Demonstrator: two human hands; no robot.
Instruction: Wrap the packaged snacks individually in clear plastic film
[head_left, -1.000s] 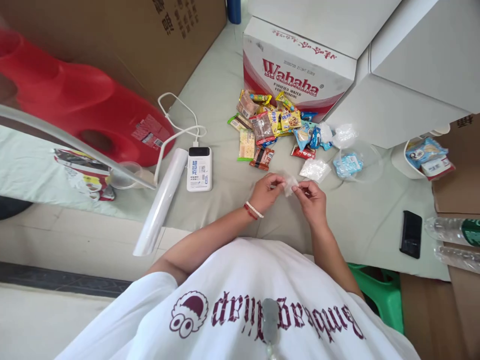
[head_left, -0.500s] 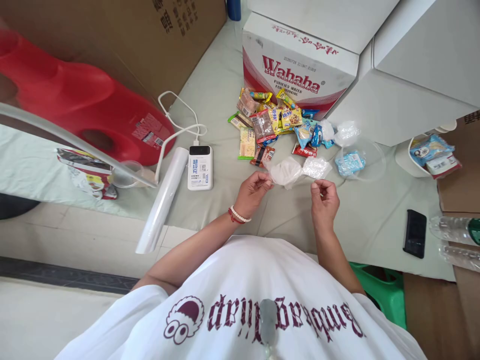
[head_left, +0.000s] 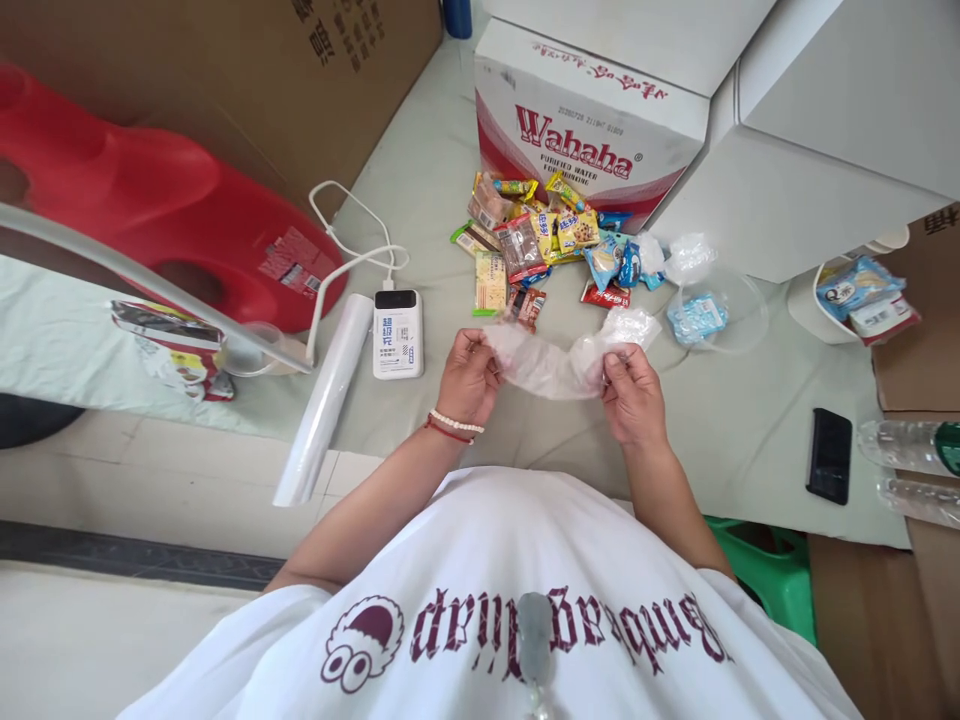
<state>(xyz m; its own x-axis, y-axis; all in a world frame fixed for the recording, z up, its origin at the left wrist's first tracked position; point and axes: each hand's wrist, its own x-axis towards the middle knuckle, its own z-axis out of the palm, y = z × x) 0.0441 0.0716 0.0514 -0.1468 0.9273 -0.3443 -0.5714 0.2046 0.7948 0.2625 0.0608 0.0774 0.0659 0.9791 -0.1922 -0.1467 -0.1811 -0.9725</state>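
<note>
Bright, diffuse light; edges stretched, perhaps softened.

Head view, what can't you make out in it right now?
All in the head view:
Thin clear plastic: its gripped ends, hidden by the left hand and right hand.
Snack pile: lowest packets, covered by those above.
Red jug: left end, cut off by the picture edge.
Green stool: mostly hidden by the shirt and tablecloth.

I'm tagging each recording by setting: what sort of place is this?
Probably a lived-in room or small storeroom; the view can't settle which. A cloth-covered table bears a heap of wrapped snacks, a Wahaha water carton and a power bank with its cable.
</note>
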